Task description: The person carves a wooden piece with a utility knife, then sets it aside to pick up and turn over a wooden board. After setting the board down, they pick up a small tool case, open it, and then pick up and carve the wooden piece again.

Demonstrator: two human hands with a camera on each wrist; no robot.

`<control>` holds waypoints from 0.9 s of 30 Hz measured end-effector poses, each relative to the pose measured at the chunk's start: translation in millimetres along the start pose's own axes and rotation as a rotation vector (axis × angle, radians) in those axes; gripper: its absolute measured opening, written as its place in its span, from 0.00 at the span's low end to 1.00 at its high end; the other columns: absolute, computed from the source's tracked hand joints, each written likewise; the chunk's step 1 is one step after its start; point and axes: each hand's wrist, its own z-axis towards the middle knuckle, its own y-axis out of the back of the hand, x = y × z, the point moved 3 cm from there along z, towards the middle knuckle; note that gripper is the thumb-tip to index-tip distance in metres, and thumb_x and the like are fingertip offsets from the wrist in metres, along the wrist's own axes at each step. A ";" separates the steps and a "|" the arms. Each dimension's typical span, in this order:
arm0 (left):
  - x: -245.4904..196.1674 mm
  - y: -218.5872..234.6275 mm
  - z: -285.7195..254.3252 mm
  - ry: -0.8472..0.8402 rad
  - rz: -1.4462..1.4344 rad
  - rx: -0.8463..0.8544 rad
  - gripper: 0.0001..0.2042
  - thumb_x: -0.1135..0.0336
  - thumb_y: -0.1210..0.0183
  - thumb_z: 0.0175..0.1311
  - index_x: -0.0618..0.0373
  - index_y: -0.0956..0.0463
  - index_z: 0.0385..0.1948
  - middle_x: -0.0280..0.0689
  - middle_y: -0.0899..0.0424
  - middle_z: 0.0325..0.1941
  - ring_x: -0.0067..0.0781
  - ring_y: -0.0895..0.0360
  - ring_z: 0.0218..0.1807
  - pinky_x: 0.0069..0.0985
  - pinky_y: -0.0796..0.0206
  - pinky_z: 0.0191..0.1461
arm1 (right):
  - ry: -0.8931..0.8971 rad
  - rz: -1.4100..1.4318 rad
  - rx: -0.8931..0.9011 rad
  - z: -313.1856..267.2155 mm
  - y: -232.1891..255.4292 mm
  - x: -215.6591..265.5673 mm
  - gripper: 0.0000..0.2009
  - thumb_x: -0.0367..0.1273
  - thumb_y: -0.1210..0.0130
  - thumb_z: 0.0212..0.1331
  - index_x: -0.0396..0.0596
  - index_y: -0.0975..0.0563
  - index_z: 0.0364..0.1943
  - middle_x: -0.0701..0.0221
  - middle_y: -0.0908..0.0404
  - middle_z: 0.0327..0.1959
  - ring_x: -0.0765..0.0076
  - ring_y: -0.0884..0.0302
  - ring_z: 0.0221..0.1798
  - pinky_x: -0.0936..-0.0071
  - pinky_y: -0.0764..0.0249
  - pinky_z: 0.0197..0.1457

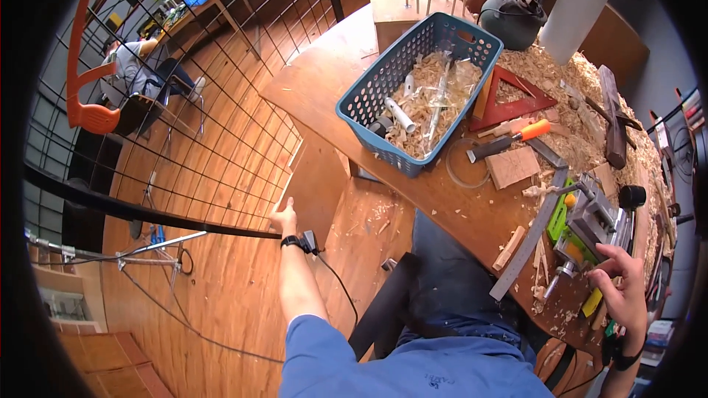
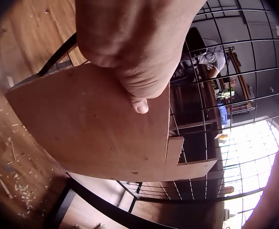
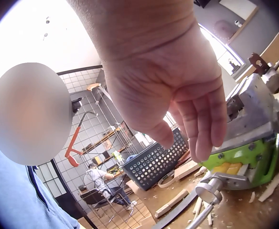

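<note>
Nearest you is your own blue shirt (image 1: 354,361), with your dark trousers (image 1: 450,265) below the table edge. Your left hand (image 1: 284,220) is out to the side, holding a flat wooden board (image 1: 317,184) by its edge; the left wrist view shows your thumb laid against one face. The board hangs above the floor (image 1: 221,280), beside the table, and has a step cut into one corner. A black band circles that wrist.

Your right hand (image 1: 622,284) holds nothing, its fingers relaxed and slightly bent, just beside a grey-and-green vise (image 1: 592,214); you can't tell whether they touch it. A metal ruler (image 1: 525,239) lies next to the vise, its end over the table edge, with a strip of wood (image 1: 509,248) close by.

Further in on the table (image 1: 317,88) are a square wood block (image 1: 513,168), an orange-handled blade (image 1: 509,140) and a red triangle (image 1: 495,113). Left of these sits a blue basket (image 1: 380,144) of shavings and white tubes. A dark pot (image 1: 509,21) and a tall white container (image 1: 577,7) stand at the back.

Beyond, an orange saw (image 1: 94,118) hangs by the wire grid (image 1: 221,133), and behind it a person (image 1: 133,66) sits at another bench.
</note>
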 end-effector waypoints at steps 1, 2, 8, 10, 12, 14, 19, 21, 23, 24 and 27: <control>3.2 3.4 2.2 0.003 0.009 -0.004 0.20 0.63 0.22 0.54 0.65 0.14 0.45 0.48 0.10 0.44 0.44 0.14 0.45 0.37 0.24 0.52 | -0.006 -0.006 0.000 -1.9 -0.2 -5.2 0.22 0.19 0.38 0.58 0.38 0.23 0.59 0.67 0.14 0.33 0.73 0.15 0.36 0.77 0.24 0.44; 5.3 7.6 10.0 -0.007 0.235 -0.046 0.22 0.59 0.22 0.54 0.63 0.15 0.46 0.50 0.10 0.46 0.48 0.14 0.48 0.40 0.24 0.54 | -0.011 -0.009 -0.006 -2.9 -1.9 -10.2 0.22 0.19 0.38 0.58 0.38 0.23 0.59 0.67 0.15 0.35 0.74 0.15 0.37 0.77 0.24 0.45; 36.3 17.4 46.6 0.223 0.465 -0.154 0.22 0.56 0.26 0.57 0.58 0.15 0.50 0.50 0.11 0.50 0.53 0.14 0.54 0.42 0.23 0.59 | -0.105 -0.005 -0.016 -12.8 -4.3 -23.1 0.22 0.19 0.38 0.58 0.40 0.22 0.59 0.70 0.17 0.37 0.75 0.17 0.39 0.77 0.28 0.51; 28.7 18.6 47.4 0.168 0.608 -0.080 0.21 0.55 0.29 0.60 0.58 0.15 0.50 0.50 0.11 0.50 0.53 0.14 0.54 0.42 0.23 0.60 | -0.106 0.000 -0.021 -15.8 -4.0 -19.6 0.22 0.20 0.37 0.58 0.41 0.22 0.59 0.70 0.17 0.37 0.75 0.17 0.39 0.77 0.28 0.50; 27.1 20.1 49.1 0.157 0.623 -0.059 0.20 0.55 0.29 0.61 0.58 0.15 0.50 0.50 0.11 0.50 0.53 0.14 0.54 0.42 0.23 0.60 | -0.104 -0.001 -0.028 -18.7 -2.9 -19.2 0.22 0.20 0.37 0.58 0.41 0.22 0.59 0.69 0.17 0.38 0.75 0.17 0.38 0.77 0.28 0.50; 25.2 18.9 47.4 0.151 0.633 -0.037 0.20 0.54 0.30 0.62 0.57 0.15 0.50 0.50 0.11 0.50 0.52 0.14 0.54 0.42 0.23 0.59 | -0.122 -0.014 -0.007 -20.5 -2.2 -21.4 0.21 0.20 0.36 0.58 0.41 0.21 0.58 0.70 0.17 0.36 0.75 0.17 0.37 0.77 0.29 0.50; 36.3 4.9 35.0 0.107 0.457 -0.048 0.16 0.56 0.30 0.62 0.55 0.14 0.47 0.49 0.10 0.47 0.51 0.13 0.51 0.41 0.23 0.57 | -0.052 -0.047 -0.056 -16.1 -9.3 -13.9 0.20 0.21 0.36 0.58 0.41 0.20 0.56 0.70 0.16 0.33 0.75 0.18 0.35 0.77 0.28 0.47; 72.4 -10.7 49.8 0.130 0.331 -0.075 0.12 0.60 0.32 0.62 0.55 0.12 0.41 0.47 0.09 0.42 0.50 0.12 0.46 0.40 0.22 0.54 | 0.042 -0.100 -0.086 -15.3 -9.7 -7.4 0.19 0.21 0.35 0.56 0.41 0.18 0.54 0.68 0.15 0.31 0.74 0.18 0.32 0.76 0.27 0.42; 99.9 -17.6 64.5 0.183 0.351 -0.175 0.10 0.60 0.33 0.61 0.56 0.12 0.35 0.49 0.09 0.40 0.51 0.12 0.45 0.43 0.22 0.52 | 0.046 -0.100 -0.075 -15.9 -7.2 -1.1 0.18 0.21 0.34 0.56 0.41 0.17 0.52 0.68 0.15 0.28 0.73 0.18 0.29 0.75 0.26 0.39; 109.9 -14.4 75.3 0.160 0.467 -0.105 0.12 0.57 0.34 0.61 0.55 0.12 0.36 0.50 0.10 0.41 0.51 0.12 0.46 0.42 0.22 0.54 | 0.035 -0.107 -0.078 -14.1 -6.0 2.6 0.18 0.21 0.34 0.56 0.41 0.17 0.52 0.68 0.15 0.28 0.73 0.18 0.29 0.75 0.26 0.39; 107.6 -1.6 97.8 -0.014 0.915 0.231 0.17 0.55 0.42 0.62 0.61 0.14 0.39 0.51 0.11 0.47 0.44 0.14 0.50 0.38 0.24 0.56 | 0.115 -0.151 -0.096 -17.6 2.5 4.8 0.16 0.22 0.34 0.56 0.40 0.16 0.50 0.65 0.15 0.26 0.71 0.17 0.27 0.75 0.25 0.34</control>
